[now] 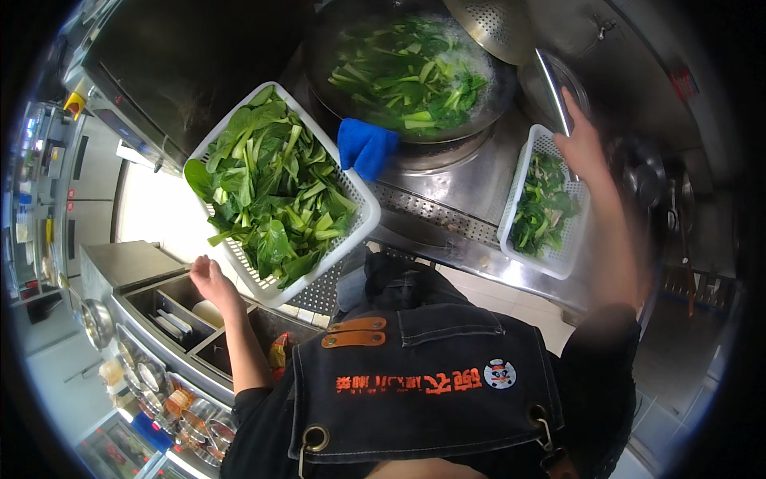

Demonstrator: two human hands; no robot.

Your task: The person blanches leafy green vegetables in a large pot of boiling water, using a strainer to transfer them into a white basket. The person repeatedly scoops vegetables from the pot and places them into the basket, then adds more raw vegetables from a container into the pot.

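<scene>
My right hand [580, 142] is on the metal handle [553, 90] of a perforated skimmer [494, 27], whose bowl is over the right rim of a wok [499, 114]. Chopped leafy greens [413, 78] lie in bubbling water in the wok. Beneath my right hand, a small white plastic basket [508, 239] holds darker greens [541, 209]. My left hand [209, 278] is empty, fingers loosely bent, just off the lower left side of a large white plastic basket [365, 200] heaped with raw leafy greens [275, 185]. A blue cloth [366, 148] hangs between that basket and the wok.
The steel stove edge [455, 254] runs in front of me. At left, a steel counter [134, 263] has compartments, with several metal bowls [194, 416] of ingredients beyond. A round metal lid or pan [556, 78] is behind the skimmer handle. Ladles and utensils [676, 203] hang at right.
</scene>
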